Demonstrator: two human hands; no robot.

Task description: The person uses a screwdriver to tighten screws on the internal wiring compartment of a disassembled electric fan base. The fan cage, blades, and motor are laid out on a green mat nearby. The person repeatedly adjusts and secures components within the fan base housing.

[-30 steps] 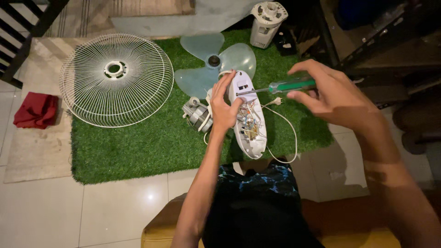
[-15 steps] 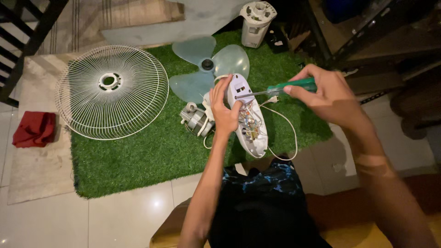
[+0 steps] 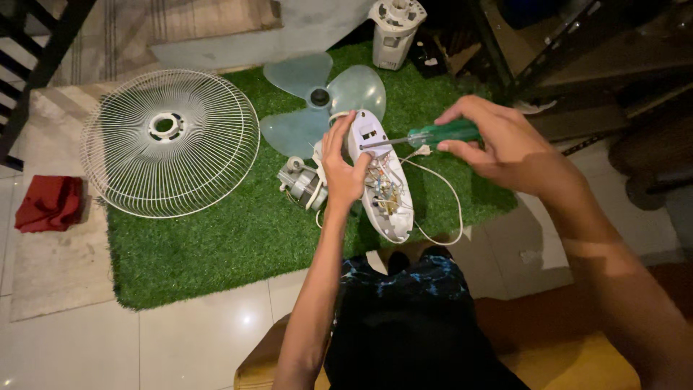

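My left hand (image 3: 341,167) grips the left edge of a white fan housing (image 3: 382,180) that lies open, with coloured wires showing inside. My right hand (image 3: 498,144) holds a green-handled screwdriver (image 3: 433,135) whose metal tip touches the upper part of the housing. A white cord (image 3: 444,195) loops out from the housing to the right. A metal fan motor (image 3: 303,180) sits just left of my left hand on the green turf mat (image 3: 216,245).
A pale blue fan blade (image 3: 317,101) lies behind the housing. A white wire fan guard (image 3: 170,141) rests on the mat's left part. A red cloth (image 3: 49,204) lies at far left, a white fan base (image 3: 395,29) at the back, dark furniture at right.
The view has shifted slightly. My right hand has drifted a little left with the screwdriver, still against the housing. My left hand keeps its grip.
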